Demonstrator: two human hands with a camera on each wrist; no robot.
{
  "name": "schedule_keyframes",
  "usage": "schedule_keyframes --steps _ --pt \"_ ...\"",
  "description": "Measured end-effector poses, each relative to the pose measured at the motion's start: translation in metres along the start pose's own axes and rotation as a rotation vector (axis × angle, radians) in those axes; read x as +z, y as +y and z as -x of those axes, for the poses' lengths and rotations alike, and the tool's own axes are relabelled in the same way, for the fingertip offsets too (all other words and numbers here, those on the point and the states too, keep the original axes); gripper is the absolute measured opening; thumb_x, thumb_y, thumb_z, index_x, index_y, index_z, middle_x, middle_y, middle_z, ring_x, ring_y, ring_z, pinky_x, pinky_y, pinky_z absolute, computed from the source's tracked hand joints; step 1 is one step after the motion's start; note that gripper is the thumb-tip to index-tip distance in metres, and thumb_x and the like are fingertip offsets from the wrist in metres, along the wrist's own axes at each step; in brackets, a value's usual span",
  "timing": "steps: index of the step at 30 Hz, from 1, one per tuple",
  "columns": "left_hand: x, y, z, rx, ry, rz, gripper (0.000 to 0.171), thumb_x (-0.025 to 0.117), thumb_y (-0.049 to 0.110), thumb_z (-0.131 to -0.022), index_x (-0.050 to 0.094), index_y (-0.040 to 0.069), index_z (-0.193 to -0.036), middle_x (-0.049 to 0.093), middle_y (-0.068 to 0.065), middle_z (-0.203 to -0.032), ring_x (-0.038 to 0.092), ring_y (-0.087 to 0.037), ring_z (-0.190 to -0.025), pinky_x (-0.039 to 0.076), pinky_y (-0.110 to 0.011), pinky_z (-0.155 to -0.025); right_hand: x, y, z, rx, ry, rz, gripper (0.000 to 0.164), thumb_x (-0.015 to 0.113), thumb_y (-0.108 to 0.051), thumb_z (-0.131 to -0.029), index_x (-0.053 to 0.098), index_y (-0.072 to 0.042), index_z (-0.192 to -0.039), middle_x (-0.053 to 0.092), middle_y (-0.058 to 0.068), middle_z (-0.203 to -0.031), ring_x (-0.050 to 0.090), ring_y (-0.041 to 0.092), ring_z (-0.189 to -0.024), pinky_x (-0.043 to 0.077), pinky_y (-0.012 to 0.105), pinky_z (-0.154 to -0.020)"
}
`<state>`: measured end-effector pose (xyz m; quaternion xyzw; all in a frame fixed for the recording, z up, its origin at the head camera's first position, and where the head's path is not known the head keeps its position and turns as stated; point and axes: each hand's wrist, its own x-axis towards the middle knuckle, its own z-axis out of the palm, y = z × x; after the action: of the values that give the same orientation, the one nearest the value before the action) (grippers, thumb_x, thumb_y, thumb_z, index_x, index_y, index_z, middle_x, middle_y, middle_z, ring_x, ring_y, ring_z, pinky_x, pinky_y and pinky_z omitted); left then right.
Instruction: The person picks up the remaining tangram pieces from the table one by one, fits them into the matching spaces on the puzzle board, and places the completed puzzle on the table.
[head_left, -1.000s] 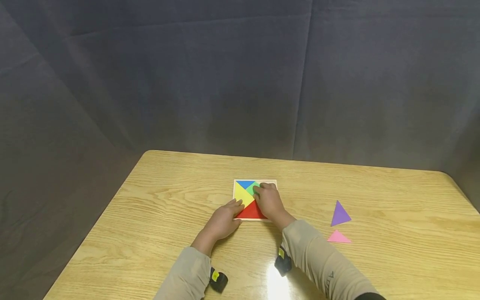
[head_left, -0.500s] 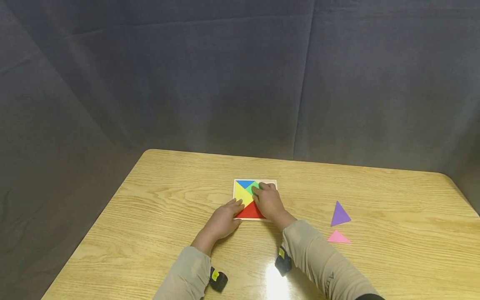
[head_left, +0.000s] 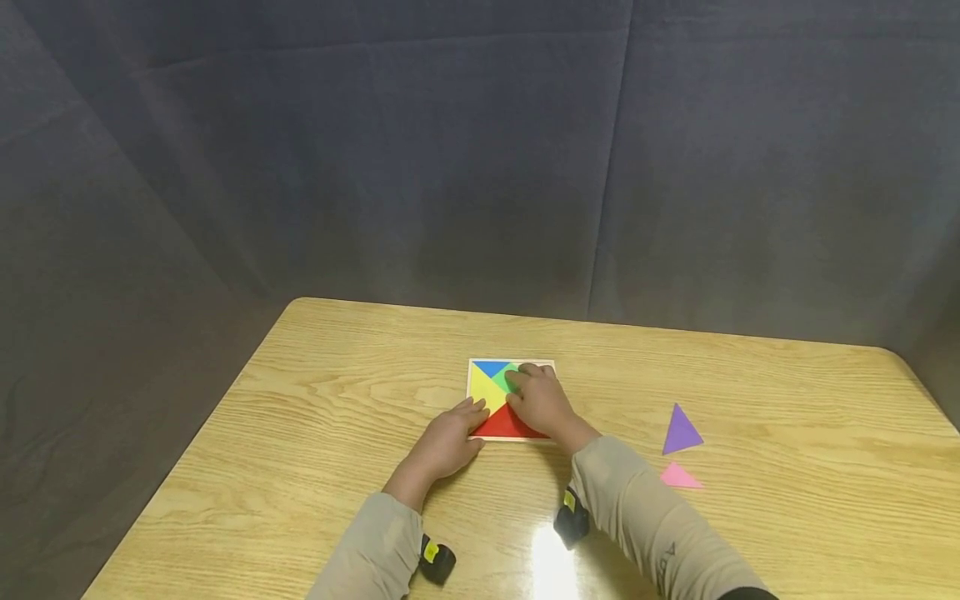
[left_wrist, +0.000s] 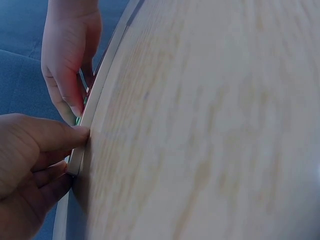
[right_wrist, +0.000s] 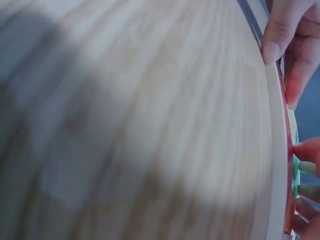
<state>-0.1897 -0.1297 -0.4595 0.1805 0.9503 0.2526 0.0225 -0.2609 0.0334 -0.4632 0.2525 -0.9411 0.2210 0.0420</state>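
Note:
A square wooden tangram tray (head_left: 512,440) lies on the table with flat coloured pieces in it. Among them are a blue triangle (head_left: 491,367), a yellow triangle (head_left: 483,390), a red triangle (head_left: 510,423) and a green piece (head_left: 504,379). My left hand (head_left: 446,442) grips the tray's near-left corner, its thumb (left_wrist: 80,134) against the near edge. Over the tray's right side, my right hand (head_left: 542,402) pinches the green piece between thumb and fingers (right_wrist: 306,191). That hand hides the right part of the tray.
To the right of the tray, a purple triangle (head_left: 682,432) lies on the wooden table (head_left: 360,367). Nearer, a pink triangle (head_left: 681,477) lies by my right sleeve (head_left: 637,500), which covers its left tip. A dark cloth (head_left: 450,167) hangs behind the table.
My right wrist and forearm have shifted slightly right, and the sleeve now overlaps the pink triangle's tip. The left hand and the tray stay in place.

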Motion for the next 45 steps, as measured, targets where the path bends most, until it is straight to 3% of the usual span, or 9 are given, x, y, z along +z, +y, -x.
schedule_keyframes --steps 7,15,32,45 --pt "0.0 0.0 0.0 -0.005 -0.002 0.003 0.041 0.057 0.009 -0.08 0.05 -0.002 -0.119 0.041 -0.01 -0.129 0.03 -0.024 -0.122 0.028 -0.036 -0.098 0.002 0.007 -0.002 0.04 -0.005 -0.131 0.035 0.061 -0.012 -0.077 0.057 -0.001 -0.11 0.051 0.016 -0.113 0.042 0.032 -0.103 0.037 0.039 -0.089" --pt "0.002 -0.001 0.0 0.0 0.001 0.007 0.041 0.057 0.009 -0.079 0.051 -0.002 -0.119 0.042 -0.01 -0.129 0.031 -0.023 -0.122 0.028 -0.035 -0.099 0.001 0.011 0.002 0.103 0.053 -0.301 0.04 0.063 -0.01 -0.075 0.053 0.003 -0.112 0.049 0.018 -0.112 0.041 0.031 -0.105 0.036 0.041 -0.089" --pt "-0.003 0.001 -0.001 -0.001 -0.009 0.009 0.042 0.057 0.008 -0.079 0.05 -0.002 -0.119 0.041 -0.011 -0.129 0.03 -0.024 -0.122 0.028 -0.036 -0.098 -0.01 0.014 0.006 0.146 0.067 -0.38 0.039 0.059 -0.008 -0.078 0.051 0.004 -0.114 0.047 0.018 -0.11 0.039 0.032 -0.105 0.038 0.042 -0.087" --pt "-0.001 0.0 -0.002 -0.002 -0.007 0.018 0.041 0.056 0.008 -0.08 0.05 -0.002 -0.119 0.041 -0.011 -0.129 0.03 -0.025 -0.122 0.028 -0.037 -0.099 -0.017 0.015 0.011 0.137 0.076 -0.366 0.037 0.06 -0.006 -0.077 0.052 0.005 -0.111 0.05 0.019 -0.105 0.043 0.032 -0.1 0.039 0.041 -0.084"
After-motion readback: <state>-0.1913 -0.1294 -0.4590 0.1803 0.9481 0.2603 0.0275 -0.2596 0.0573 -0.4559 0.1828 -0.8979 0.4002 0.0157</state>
